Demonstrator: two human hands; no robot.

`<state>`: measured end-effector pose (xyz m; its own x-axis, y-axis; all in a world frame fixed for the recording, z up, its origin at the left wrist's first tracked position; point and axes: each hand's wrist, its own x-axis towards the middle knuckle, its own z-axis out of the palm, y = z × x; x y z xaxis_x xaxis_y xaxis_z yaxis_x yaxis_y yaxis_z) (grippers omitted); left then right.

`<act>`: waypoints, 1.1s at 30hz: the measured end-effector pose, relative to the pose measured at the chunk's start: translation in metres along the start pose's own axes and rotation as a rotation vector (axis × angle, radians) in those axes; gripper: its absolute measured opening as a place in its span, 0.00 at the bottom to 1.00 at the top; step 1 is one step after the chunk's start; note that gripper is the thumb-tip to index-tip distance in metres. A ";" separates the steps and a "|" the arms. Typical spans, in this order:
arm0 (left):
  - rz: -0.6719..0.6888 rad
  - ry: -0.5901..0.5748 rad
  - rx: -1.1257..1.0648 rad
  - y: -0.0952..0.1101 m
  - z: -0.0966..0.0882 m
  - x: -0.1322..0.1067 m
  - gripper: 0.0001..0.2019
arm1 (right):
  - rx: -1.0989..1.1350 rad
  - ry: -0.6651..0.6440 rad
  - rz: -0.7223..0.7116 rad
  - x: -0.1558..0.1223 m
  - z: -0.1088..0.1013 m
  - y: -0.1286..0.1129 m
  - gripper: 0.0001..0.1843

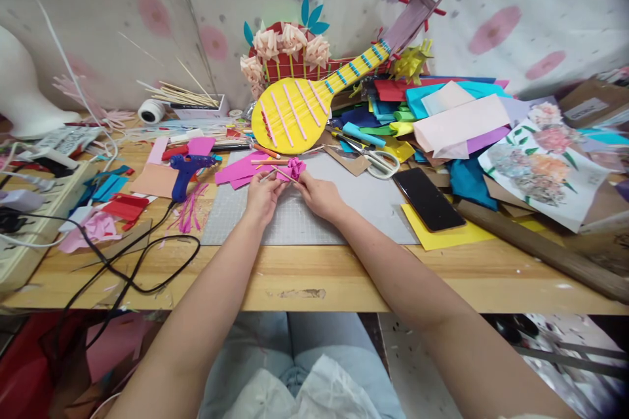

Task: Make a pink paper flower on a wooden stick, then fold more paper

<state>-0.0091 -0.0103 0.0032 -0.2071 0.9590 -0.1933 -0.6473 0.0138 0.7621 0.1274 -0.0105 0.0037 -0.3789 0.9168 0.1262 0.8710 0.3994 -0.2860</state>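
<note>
Over the grey cutting mat, my two hands are close together. My left hand is closed, its fingertips pinching a thin stick. Against a crumpled magenta paper flower, my right hand is closed, thumb and fingers pressed together beside the stick's end. How the flower and stick meet is partly hidden by my fingers. Flat magenta paper sheets lie just beyond my left hand, with pencils on them.
A blue glue gun lies left, its black cord looping near a power strip. White-handled scissors, a phone and a wooden stick lie right. Behind stands a yellow paper lute; coloured paper is piled beside it.
</note>
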 end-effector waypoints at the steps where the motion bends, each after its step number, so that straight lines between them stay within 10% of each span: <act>1: 0.005 0.009 0.001 -0.001 0.000 0.000 0.16 | -0.002 0.000 -0.014 0.000 0.000 -0.001 0.18; 33: 0.000 0.022 -0.059 -0.001 0.000 -0.001 0.11 | 0.240 0.091 0.104 0.000 0.006 -0.005 0.18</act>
<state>-0.0082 -0.0117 0.0028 -0.2232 0.9525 -0.2074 -0.6890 -0.0037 0.7247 0.1214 -0.0125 -0.0005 -0.2521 0.9534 0.1658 0.8007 0.3017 -0.5175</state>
